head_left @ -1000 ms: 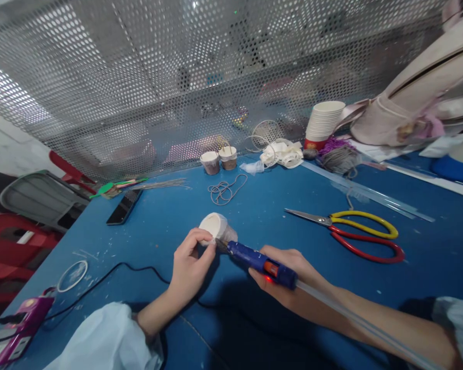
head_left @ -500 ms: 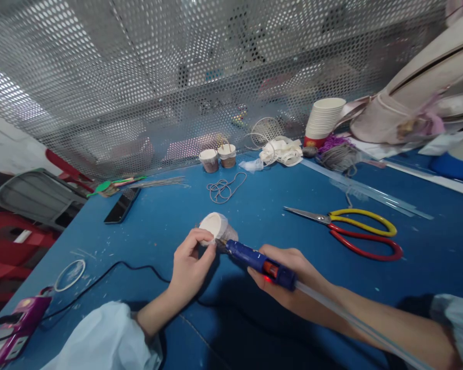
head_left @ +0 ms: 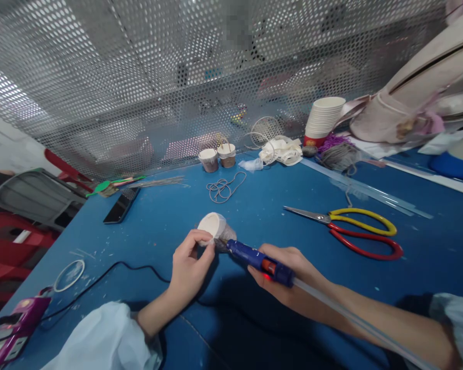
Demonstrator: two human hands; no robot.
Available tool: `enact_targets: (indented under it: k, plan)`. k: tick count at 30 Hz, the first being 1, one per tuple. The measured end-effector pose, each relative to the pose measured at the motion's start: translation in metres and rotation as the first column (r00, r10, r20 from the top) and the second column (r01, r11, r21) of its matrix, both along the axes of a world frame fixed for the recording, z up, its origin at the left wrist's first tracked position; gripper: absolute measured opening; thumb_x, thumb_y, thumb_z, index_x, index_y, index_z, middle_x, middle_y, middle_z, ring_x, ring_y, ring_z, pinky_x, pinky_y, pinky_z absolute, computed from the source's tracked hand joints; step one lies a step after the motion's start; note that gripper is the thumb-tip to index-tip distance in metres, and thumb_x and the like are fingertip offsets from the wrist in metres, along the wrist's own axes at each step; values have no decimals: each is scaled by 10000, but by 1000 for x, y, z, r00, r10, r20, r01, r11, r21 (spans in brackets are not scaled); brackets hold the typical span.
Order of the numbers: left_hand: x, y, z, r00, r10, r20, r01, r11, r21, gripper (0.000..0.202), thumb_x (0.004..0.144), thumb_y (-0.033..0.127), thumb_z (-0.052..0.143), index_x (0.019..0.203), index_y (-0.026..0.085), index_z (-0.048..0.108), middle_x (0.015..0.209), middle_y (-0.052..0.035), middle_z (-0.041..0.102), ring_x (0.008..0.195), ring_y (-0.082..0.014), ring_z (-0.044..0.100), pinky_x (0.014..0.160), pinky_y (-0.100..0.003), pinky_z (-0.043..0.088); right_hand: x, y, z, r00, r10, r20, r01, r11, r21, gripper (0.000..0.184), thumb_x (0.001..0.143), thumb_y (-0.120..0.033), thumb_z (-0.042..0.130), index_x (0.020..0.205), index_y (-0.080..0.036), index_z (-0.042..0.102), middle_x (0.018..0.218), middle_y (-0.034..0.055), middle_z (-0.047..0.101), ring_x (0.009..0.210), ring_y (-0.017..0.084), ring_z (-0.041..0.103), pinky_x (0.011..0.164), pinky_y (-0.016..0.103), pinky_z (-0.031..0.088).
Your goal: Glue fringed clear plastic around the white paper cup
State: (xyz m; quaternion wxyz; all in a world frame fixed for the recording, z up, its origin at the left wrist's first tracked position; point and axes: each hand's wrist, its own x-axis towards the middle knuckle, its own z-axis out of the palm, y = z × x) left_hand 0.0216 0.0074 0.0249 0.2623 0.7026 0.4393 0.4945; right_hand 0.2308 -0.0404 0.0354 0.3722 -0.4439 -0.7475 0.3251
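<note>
My left hand point(head_left: 190, 262) pinches the near rim of a small paper cup point(head_left: 211, 224), which lies tilted on the blue table with its white mouth turned toward me. Grey wrapping shows on the cup's side. Wrapped in my right hand point(head_left: 289, 275) is a blue hot glue gun point(head_left: 250, 257), its red light glowing and a long clear glue stick point(head_left: 343, 311) trailing out of its back. The gun's nozzle is at the cup's side, close to my left fingertips; whether it touches cannot be made out.
Scissors point(head_left: 362, 231) with yellow and red handles lie at right. Behind are two wrapped cups point(head_left: 227, 155), grey cord point(head_left: 224, 190), stacked paper cups point(head_left: 324, 121) and yarn point(head_left: 337, 154). A phone point(head_left: 121, 205), a black cable point(head_left: 131, 267) and a purple power strip point(head_left: 21, 326) are left.
The glue gun's nozzle has shifted slightly along the cup's side, and the cup has moved a touch left. Both hands keep their grips.
</note>
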Motion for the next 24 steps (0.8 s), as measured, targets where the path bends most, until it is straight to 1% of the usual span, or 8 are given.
enact_targets:
  k: [5, 10, 14, 19, 24]
  plan:
    - [-1, 0, -4, 1000, 25, -14, -24, 1000, 19, 34, 802, 160, 584, 783, 186, 595, 759, -12, 618, 736, -131, 578, 699, -241, 466, 0, 0, 1, 999, 13, 35, -12, 999, -40, 139, 846, -249, 509, 723, -209, 458, 572, -39, 488, 479, 95, 410, 490, 224, 315]
    - [-1, -1, -8, 999, 30, -31, -30, 999, 15, 19, 805, 171, 589, 799, 186, 598, 767, -14, 609, 747, -138, 572, 704, -250, 461, -1, -1, 0, 999, 14, 28, -14, 1000, -15, 121, 835, -235, 501, 723, -209, 461, 590, -28, 512, 496, 101, 430, 510, 229, 330]
    - [0, -2, -6, 996, 69, -55, -69, 998, 15, 27, 804, 182, 588, 779, 186, 596, 745, -7, 596, 723, -135, 560, 681, -245, 454, -1, -1, -1, 997, -20, 80, 21, 1000, -5, 152, 835, -250, 494, 699, -217, 435, 557, -33, 491, 468, 99, 401, 494, 231, 317]
    - [1, -4, -3, 993, 69, -95, -65, 997, 48, 56, 804, 183, 584, 749, 187, 592, 704, 5, 588, 676, -125, 544, 651, -235, 443, 0, 0, -1, 999, 1, 48, -2, 1000, 4, 131, 834, -250, 498, 719, -214, 448, 589, -26, 516, 493, 101, 427, 510, 229, 329]
    - [0, -3, -3, 988, 91, -124, -86, 995, 44, 62, 818, 205, 575, 762, 186, 592, 714, 6, 586, 671, -123, 537, 651, -233, 441, -1, 2, -2, 996, -43, 82, 42, 999, 12, 157, 842, -256, 487, 698, -220, 436, 552, -39, 473, 459, 99, 404, 491, 232, 309]
